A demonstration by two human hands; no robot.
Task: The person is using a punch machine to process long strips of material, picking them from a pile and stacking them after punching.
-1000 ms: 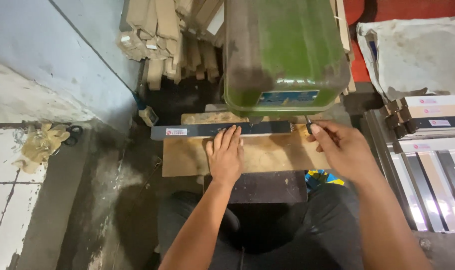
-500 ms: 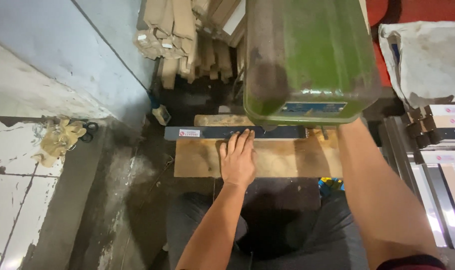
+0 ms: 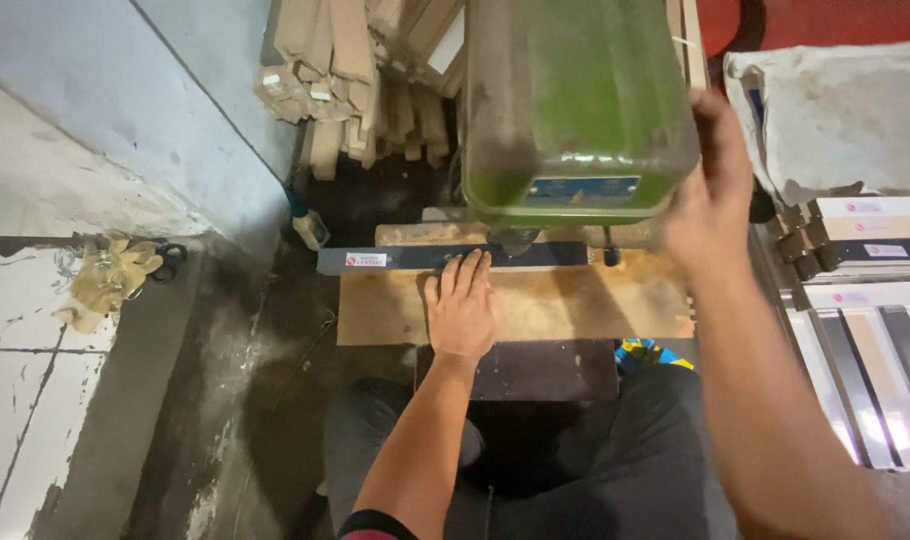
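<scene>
My left hand (image 3: 462, 305) lies flat, fingers together, on a wooden board (image 3: 575, 308), its fingertips pressing a long dark metal bar (image 3: 395, 259) that lies across the board under a green drill press head (image 3: 575, 100). My right hand (image 3: 710, 205) is raised at the right side of the green machine, blurred; whether it grips a lever there is hidden. The bar carries a small white label near its left end.
Stacks of cardboard-wrapped strips (image 3: 355, 80) lean against the wall behind the machine. More dark and pale bars (image 3: 865, 300) lie stacked at the right, under a grey cloth (image 3: 835, 110). A crumpled pair of gloves (image 3: 110, 280) lies on the floor at left.
My right hand left the bar's right end and rose to the right side of the green machine. My left hand stays flat on the bar and board.
</scene>
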